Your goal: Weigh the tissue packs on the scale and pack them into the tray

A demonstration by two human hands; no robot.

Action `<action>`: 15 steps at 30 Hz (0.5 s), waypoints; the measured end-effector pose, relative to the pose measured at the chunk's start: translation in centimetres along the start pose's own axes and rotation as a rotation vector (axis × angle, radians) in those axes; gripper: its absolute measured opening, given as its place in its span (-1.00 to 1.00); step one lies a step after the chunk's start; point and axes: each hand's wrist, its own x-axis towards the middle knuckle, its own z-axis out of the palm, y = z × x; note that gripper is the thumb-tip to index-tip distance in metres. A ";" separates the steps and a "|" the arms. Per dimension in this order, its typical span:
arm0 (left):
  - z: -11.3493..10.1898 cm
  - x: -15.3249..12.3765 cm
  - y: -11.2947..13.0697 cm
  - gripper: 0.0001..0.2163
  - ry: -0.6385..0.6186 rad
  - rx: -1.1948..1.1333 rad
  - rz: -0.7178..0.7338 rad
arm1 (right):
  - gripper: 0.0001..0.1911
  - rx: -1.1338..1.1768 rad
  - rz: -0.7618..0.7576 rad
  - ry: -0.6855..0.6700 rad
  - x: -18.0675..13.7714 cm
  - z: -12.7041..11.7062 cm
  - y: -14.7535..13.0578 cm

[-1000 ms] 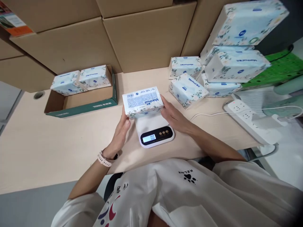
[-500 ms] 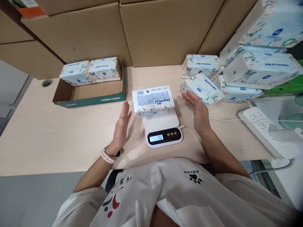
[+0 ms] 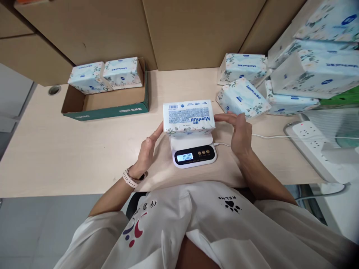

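Observation:
A tissue pack (image 3: 188,116), printed side up, lies on the white digital scale (image 3: 193,149), whose display reads 100.0. My left hand (image 3: 148,149) touches the pack's left end with its fingertips. My right hand (image 3: 239,129) presses its fingers against the pack's right end. The pack is held between the two hands while it rests on the scale. A watch is on my left wrist.
A green-edged cardboard tray (image 3: 106,110) at the back left holds two tissue packs (image 3: 105,73). Several more packs (image 3: 280,82) are piled at the right. A power strip (image 3: 311,144) and white cable lie at the right. Cardboard boxes (image 3: 196,33) line the back.
Both hands, spread away from the pack half a second ago, have closed back in on its ends. The scale reading has risen to 100.0.

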 end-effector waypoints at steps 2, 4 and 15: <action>0.0 0.0 -0.2 -0.36 0.029 -0.007 0.010 | -0.12 0.006 0.018 0.054 0.1 -0.1 -0.4; -0.1 0.1 -0.2 -0.38 0.079 -0.009 0.029 | -0.18 0.020 0.027 0.089 0.1 -0.2 -0.8; -0.4 0.6 0.2 -0.27 0.255 0.018 -0.044 | -0.25 0.045 0.041 0.163 0.3 -0.1 0.3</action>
